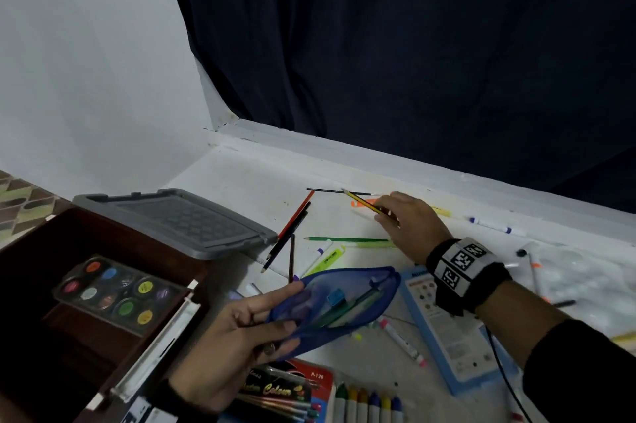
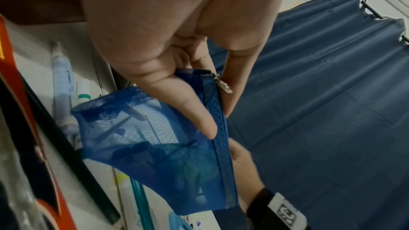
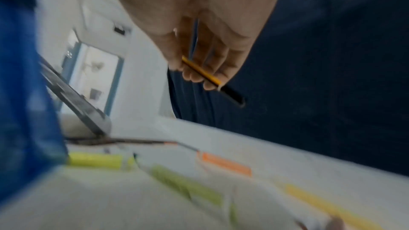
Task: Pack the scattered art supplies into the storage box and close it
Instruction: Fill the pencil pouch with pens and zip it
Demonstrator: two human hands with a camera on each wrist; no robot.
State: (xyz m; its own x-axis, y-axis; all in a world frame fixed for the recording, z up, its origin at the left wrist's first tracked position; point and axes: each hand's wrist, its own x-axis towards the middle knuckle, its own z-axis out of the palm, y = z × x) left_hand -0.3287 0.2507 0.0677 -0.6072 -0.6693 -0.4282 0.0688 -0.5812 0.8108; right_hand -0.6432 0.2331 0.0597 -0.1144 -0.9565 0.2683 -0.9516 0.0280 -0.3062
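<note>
My left hand (image 1: 241, 329) grips a blue mesh pencil pouch (image 1: 337, 302) by its zipper end, held above the table; pens show through the mesh (image 2: 143, 137). My right hand (image 1: 409, 219) pinches a yellow-and-black pencil (image 1: 361, 202) in its curled fingers (image 3: 199, 74), lifted off the white table. The storage box (image 1: 69, 302) stands open at the left with a watercolour palette (image 1: 117, 292) inside. Its grey lid (image 1: 179, 219) lies behind it on the table. Coloured pencils (image 1: 292, 230), a green pencil (image 1: 347, 238) and highlighters (image 1: 327, 259) lie scattered between the hands.
A blue card pack (image 1: 447, 329) lies under my right forearm. A crayon set (image 1: 368, 402) and a red pen pack (image 1: 285, 388) sit at the front edge. Markers (image 1: 492, 224) lie at the right. A dark curtain (image 1: 413, 44) hangs behind the table's back ledge.
</note>
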